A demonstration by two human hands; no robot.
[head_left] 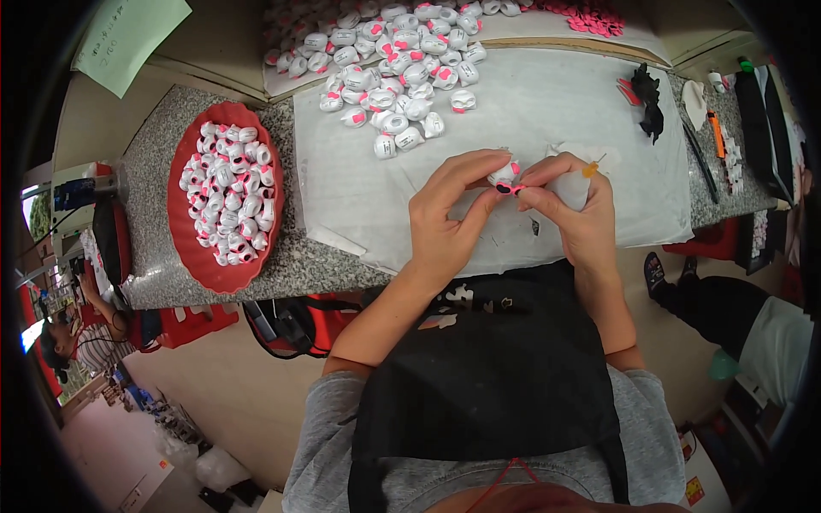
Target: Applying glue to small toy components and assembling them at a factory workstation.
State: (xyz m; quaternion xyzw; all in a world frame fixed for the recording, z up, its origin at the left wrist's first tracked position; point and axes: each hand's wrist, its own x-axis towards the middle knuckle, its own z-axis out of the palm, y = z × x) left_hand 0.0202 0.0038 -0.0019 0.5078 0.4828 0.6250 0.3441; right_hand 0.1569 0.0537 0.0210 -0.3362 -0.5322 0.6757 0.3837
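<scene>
Over the white sheet (385,231), my left hand (449,209) grips a small white figurine head (505,171) between thumb and fingers. Pink sunglasses (508,188) with dark lenses sit against its lower side. The thumb and index finger of my right hand (586,209) pinch one end of these sunglasses. Tucked in that same hand is a translucent squeeze bottle (571,190) with a yellow needle tip (590,170), which points up and right. My fingers cover part of the head and the bottle.
Many similar white heads (410,77) with pink bows are heaped at the back. A red scalloped tray (178,214) full of heads stands left. Pink pieces (590,15) lie far right, near a black crumpled bundle (650,103). An orange-handled tool (716,134) rests on the granite.
</scene>
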